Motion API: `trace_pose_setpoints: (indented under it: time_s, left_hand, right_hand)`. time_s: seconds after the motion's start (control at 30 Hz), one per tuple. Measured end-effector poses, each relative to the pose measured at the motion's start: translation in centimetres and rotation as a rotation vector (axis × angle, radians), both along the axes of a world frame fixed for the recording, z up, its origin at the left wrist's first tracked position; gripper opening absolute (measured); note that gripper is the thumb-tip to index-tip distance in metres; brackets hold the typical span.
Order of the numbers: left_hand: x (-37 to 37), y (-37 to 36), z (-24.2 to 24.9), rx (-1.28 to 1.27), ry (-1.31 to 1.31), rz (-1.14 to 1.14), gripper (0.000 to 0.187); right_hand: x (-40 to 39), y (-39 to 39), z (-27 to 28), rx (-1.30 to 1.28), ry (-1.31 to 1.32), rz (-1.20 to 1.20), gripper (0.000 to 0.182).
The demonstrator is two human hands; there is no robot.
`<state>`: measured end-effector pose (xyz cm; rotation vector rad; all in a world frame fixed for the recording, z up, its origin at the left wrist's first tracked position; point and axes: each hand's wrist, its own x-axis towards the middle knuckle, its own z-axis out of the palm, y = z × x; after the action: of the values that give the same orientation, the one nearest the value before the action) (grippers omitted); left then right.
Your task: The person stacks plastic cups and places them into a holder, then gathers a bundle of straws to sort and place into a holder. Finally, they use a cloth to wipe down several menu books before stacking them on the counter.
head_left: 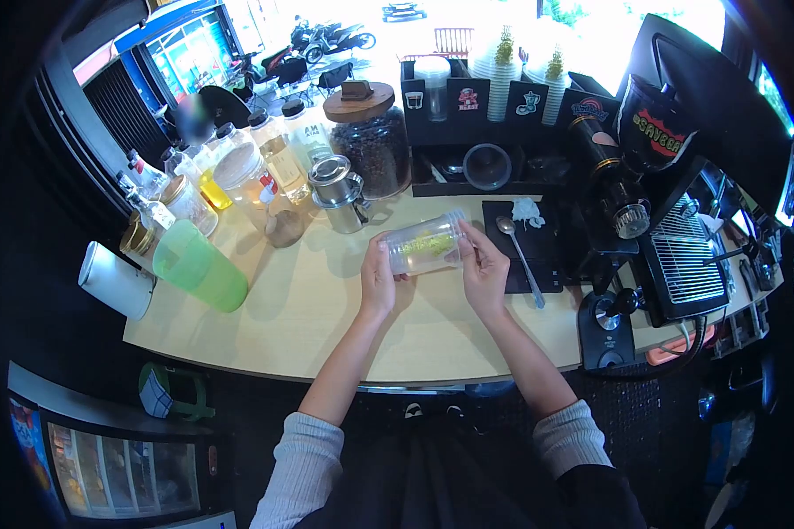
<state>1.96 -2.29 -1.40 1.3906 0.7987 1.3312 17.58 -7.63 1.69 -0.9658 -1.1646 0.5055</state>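
Observation:
A clear plastic cup point(425, 245) with yellow-green print lies on its side between my two hands, held over the wooden counter point(326, 309). My left hand point(380, 275) is closed round one end of it. At the other end, near the rim, the fingers of my right hand point(483, 267) grip it. Just right of my right hand, a long metal spoon point(522, 260) rests on a dark mat point(547, 280), with a crumpled white tissue point(528, 212) above it.
Left are a green pitcher point(201, 266), a white cup point(116, 280) and several bottles point(282, 163). Behind stand a metal drip filter point(336, 189), a jar of coffee beans point(370, 150) and a black organizer point(459, 101) with stacked cups. A coffee grinder point(613, 176) and drip tray point(688, 256) stand right.

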Motion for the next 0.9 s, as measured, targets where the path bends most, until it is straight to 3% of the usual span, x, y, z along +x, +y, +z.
trace_pose_setpoints:
  time_s: [0.17, 0.67, 0.87, 0.9]
  left_hand:
    - [0.3, -0.6, 1.2, 0.015, 0.002, 0.053, 0.037]
    - [0.2, 0.2, -0.8, -0.05, 0.069, 0.061, 0.042]
    - [0.8, -0.2, 0.4, -0.053, 0.042, 0.136, 0.04]
    - [0.8, 0.3, 0.3, -0.105, -0.064, 0.139, 0.039]
  right_hand:
    - [-0.1, 0.0, 0.4, 0.002, 0.197, 0.106, 0.036]
    - [-0.3, 0.1, -0.4, 0.022, -0.011, 0.015, 0.037]
    - [-0.4, -0.4, 0.4, -0.049, -0.084, 0.092, 0.04]
    - [-0.6, -0.4, 0.5, -0.039, -0.019, 0.151, 0.043]
